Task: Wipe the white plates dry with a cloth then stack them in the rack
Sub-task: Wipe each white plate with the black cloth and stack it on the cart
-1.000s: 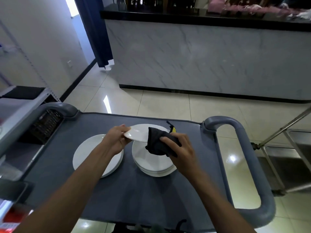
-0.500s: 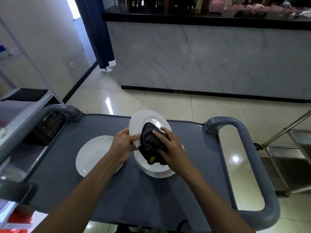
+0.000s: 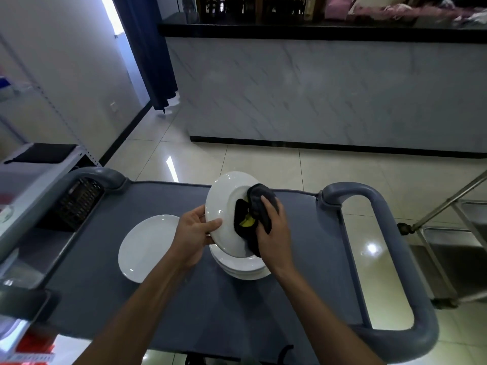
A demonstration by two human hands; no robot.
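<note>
A tilted white plate [image 3: 224, 206] is gripped at its rim by the left hand [image 3: 193, 234] above the plate stack [image 3: 242, 268]; a dark cloth [image 3: 257, 209], apparently crumpled, is pressed against it by the right hand [image 3: 274, 227].

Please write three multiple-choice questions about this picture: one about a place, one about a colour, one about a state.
1. Where does the single plate lie?
A. left of the plate stack
B. on the floor
C. on the counter

2. What colour is the cloth?
A. white
B. red
C. black

3. How is the held plate?
A. flat on the stack
B. tilted up
C. broken

Key: 1 A, it lies on the cart top beside the stack. 2 C, black under the right hand. 3 B, the left hand grips its rim, raised.
</note>
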